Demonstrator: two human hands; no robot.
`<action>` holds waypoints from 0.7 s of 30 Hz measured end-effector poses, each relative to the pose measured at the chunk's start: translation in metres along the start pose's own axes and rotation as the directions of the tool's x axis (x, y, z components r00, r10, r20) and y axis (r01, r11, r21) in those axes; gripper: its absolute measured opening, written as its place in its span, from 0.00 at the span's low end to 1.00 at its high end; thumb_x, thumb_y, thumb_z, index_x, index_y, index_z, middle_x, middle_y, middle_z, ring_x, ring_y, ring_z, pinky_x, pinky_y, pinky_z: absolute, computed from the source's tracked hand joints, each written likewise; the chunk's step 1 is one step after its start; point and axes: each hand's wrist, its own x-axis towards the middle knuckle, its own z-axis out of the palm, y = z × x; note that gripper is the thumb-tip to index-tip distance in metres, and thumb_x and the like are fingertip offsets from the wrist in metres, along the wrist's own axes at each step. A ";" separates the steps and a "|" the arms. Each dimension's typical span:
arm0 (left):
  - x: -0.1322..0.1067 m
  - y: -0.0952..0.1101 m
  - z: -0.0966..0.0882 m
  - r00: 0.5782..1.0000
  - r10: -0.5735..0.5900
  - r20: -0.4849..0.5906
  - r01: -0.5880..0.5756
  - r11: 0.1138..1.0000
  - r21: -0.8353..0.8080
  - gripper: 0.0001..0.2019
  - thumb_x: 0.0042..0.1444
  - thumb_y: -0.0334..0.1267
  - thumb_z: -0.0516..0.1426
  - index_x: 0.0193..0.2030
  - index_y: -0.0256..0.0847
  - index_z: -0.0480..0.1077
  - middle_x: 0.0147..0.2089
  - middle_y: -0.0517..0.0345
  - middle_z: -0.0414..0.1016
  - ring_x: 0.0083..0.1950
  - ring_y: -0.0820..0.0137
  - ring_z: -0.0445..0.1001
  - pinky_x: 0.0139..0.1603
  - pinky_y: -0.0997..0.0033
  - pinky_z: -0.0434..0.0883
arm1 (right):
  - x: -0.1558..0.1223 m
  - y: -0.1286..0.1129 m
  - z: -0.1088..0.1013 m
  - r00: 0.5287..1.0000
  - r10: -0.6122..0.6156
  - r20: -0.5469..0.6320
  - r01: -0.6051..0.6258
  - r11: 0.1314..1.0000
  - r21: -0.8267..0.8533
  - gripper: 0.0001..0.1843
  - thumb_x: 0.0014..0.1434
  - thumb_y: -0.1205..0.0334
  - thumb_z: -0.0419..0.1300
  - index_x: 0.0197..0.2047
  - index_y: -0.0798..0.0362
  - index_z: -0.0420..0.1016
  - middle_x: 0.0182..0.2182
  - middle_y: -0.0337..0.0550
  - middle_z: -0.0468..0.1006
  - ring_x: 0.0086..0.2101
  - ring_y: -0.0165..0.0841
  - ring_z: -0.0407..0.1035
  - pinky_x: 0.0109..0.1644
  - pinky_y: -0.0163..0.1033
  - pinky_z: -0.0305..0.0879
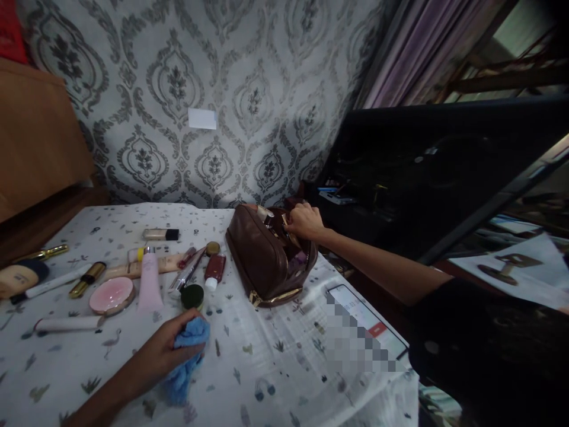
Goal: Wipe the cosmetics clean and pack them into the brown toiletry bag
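Nearest the camera spreads a white printed sheet (284, 356), covering the table. On it stands an open brown bag (258, 255), near the picture's centre. Seen from the bag, a partly pixelated phone (367, 311) lies at four o'clock. At two o'clock, the person's right hand (306, 220) dips into its mouth, fingers curled. At half past seven, the left hand (172, 346) clutches a crumpled blue cloth (180, 385). Toward nine o'clock are a pink tube (150, 281), a pink compact (112, 295) just beside it, and a red bottle (215, 268); a dark-lidded jar (192, 296) sits at eight, near the left fingers. Smallest, a tan piece (285, 222) shows by the right fingertips; whether they grip it cannot be told.
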 end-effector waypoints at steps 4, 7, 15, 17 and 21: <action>-0.001 0.000 0.001 1.000 0.004 -0.004 -0.004 1.000 -0.001 0.16 0.52 0.49 0.61 0.40 0.41 0.66 0.32 0.63 0.65 0.36 0.68 0.66 0.38 0.72 0.66 | 0.001 -0.003 0.002 1.000 -0.018 -0.011 0.018 1.000 0.003 0.20 0.58 0.55 0.60 0.50 0.57 0.77 0.54 0.57 0.71 0.54 0.47 0.61 0.54 0.47 0.59; 0.000 0.000 0.001 1.000 -0.001 0.008 0.002 1.000 -0.011 0.15 0.52 0.48 0.61 0.37 0.41 0.65 0.31 0.64 0.63 0.35 0.69 0.65 0.36 0.72 0.65 | 0.005 -0.006 0.003 1.000 -0.020 -0.017 0.020 1.000 0.004 0.20 0.60 0.56 0.59 0.52 0.58 0.75 0.55 0.57 0.70 0.55 0.47 0.61 0.54 0.46 0.59; 0.000 0.006 0.002 1.000 0.008 0.020 -0.008 1.000 0.009 0.17 0.50 0.49 0.61 0.37 0.41 0.63 0.30 0.64 0.61 0.34 0.69 0.63 0.35 0.72 0.63 | 0.008 -0.014 0.002 1.000 -0.009 0.007 0.010 1.000 -0.003 0.23 0.59 0.61 0.56 0.56 0.62 0.70 0.55 0.61 0.71 0.55 0.47 0.62 0.54 0.47 0.59; -0.002 0.009 0.002 1.000 0.003 0.016 -0.003 1.000 0.019 0.16 0.50 0.49 0.60 0.37 0.41 0.63 0.31 0.64 0.61 0.34 0.70 0.63 0.35 0.72 0.63 | 0.009 -0.016 0.000 0.999 -0.029 0.028 0.029 0.999 -0.013 0.23 0.59 0.62 0.56 0.56 0.62 0.71 0.55 0.61 0.71 0.56 0.47 0.62 0.55 0.47 0.58; -0.003 0.011 0.002 0.999 -0.009 0.037 0.009 1.000 0.008 0.14 0.52 0.47 0.59 0.38 0.41 0.64 0.31 0.64 0.60 0.35 0.69 0.63 0.37 0.71 0.63 | 0.017 -0.017 -0.004 0.992 -0.065 0.111 0.069 0.997 -0.037 0.22 0.57 0.63 0.59 0.55 0.57 0.74 0.56 0.59 0.72 0.56 0.48 0.63 0.57 0.50 0.58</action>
